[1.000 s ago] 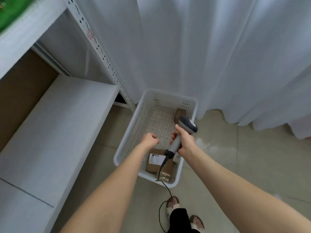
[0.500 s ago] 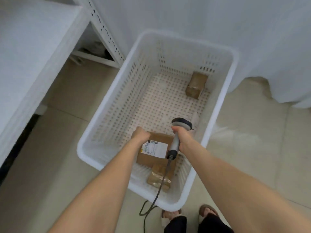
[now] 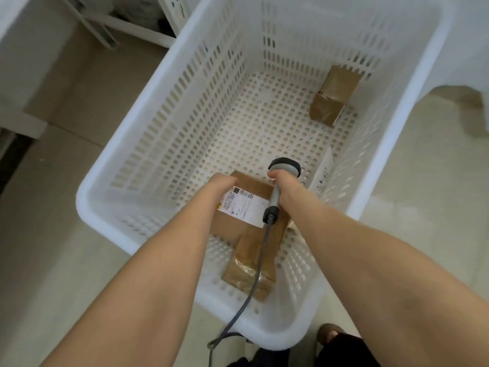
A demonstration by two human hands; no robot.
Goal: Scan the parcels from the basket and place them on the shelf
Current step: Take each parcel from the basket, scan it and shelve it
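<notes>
My left hand point(image 3: 221, 182) has its fingers curled down over the far left corner of the labelled parcel point(image 3: 255, 184), gripping the edge; the tips are hidden behind my knuckles. My right hand point(image 3: 285, 187) is wrapped tight round the handle of the scanner point(image 3: 275, 198), whose grey head sits just beyond my fist, over the parcel's far right edge. Both forearms reach straight out and down into the white basket point(image 3: 105, 178), nearly parallel and close together. The scanner's cable point(image 3: 248, 295) trails back between my arms and over the near rim. The parcel lies flat on the basket floor, label up, overlapping a taped brown parcel point(image 3: 248, 271) nearer me. Another brown parcel point(image 3: 334, 95) sits in the far right corner. The basket stands on the tiled floor point(image 3: 53, 260).
</notes>
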